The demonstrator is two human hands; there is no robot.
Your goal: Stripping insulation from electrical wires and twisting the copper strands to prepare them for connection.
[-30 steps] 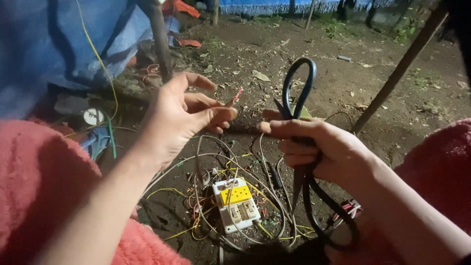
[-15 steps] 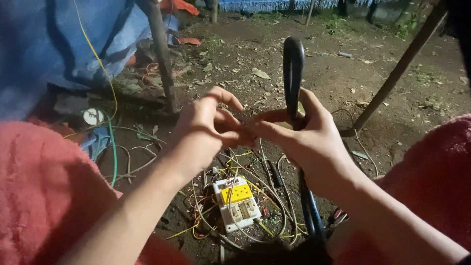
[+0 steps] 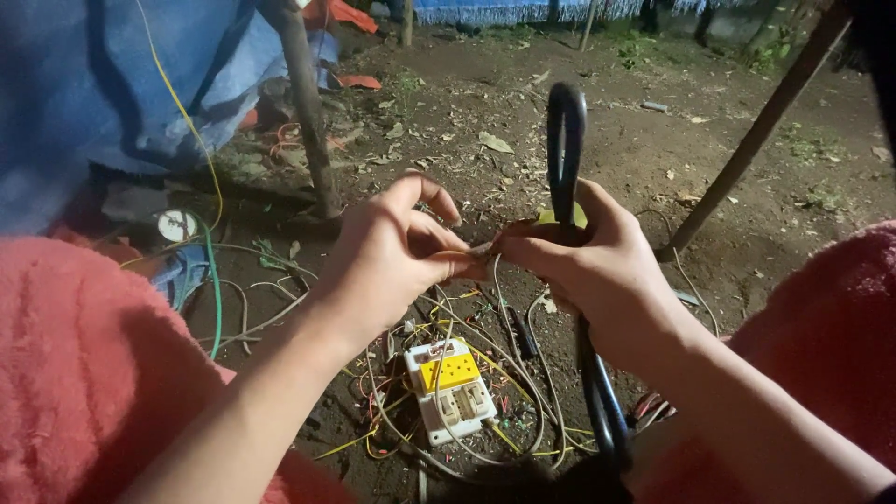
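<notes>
The person's 2 hands meet at mid-frame above bare dirt ground (image 3: 653, 159). The left hand (image 3: 387, 261) has its fingers curled, thumb and fingertips pinched shut on a thin wire end (image 3: 481, 249) right where it touches the right hand; the wire itself is mostly hidden by the fingers. The right hand (image 3: 588, 266) is closed around a thick black cable (image 3: 566, 131), folded into a loop that stands upright above the fist, w/ the 2 strands running down below the wrist toward the bottom edge; its fingertips also press at the same wire end, so both grips are closed and touching each other. A bit of yellow-green shows just behind the right hand beside the cable; can't tell what it is. Below the hands, on the ground, lies a white socket box (image 3: 451, 387) w/ a yellow panel, in a tangle of thin loose wires (image 3: 523, 373), grey, yellow and red. A green wire (image 3: 216, 299) and a yellow wire (image 3: 187, 112) run at left, near a wooden post (image 3: 308, 112) and a blue tarp (image 3: 84, 84). A 2nd slanted pole (image 3: 756, 135) stands at right. Pink fuzzy sleeves (image 3: 84, 364) fill both lower corners.
</notes>
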